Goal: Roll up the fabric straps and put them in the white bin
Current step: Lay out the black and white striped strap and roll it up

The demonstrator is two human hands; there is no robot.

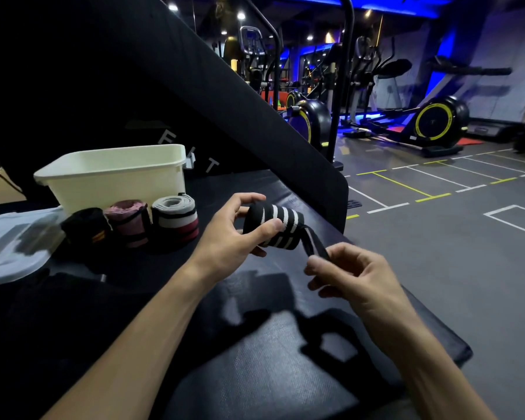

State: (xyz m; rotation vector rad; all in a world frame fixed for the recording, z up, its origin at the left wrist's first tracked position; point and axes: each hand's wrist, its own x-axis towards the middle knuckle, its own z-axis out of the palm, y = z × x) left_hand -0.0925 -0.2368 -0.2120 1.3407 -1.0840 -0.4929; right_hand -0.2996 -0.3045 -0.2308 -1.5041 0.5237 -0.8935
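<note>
Black fabric with white stripes makes up the rolled strap (273, 226) held above the dark padded table (255, 359), a little right of the middle of the view. The left hand (234, 234) grips the roll, thumb laid across its striped face and fingers curled over the top and behind it. A loose black tail (314, 242) runs from the roll down to the right, where the right hand (350, 272) pinches its end between thumb and curled fingers, so both hands are closed on the same strap. Left of the hands, three finished rolls stand side by side on the table: a black roll (85, 227), a pink roll (128, 221) and a grey, white and dark red roll (175, 219), each touching its neighbour. Just behind them sits the white bin (115, 177), its rim above the rolls; whether it holds anything cannot be told from this angle. A clear plastic lid (12, 241) lies at the far left of the table. Behind the table rises a slanted black pad (225, 86), and beyond it stand exercise machines (437, 122) on a grey floor (437, 237) marked with white and yellow lines.
</note>
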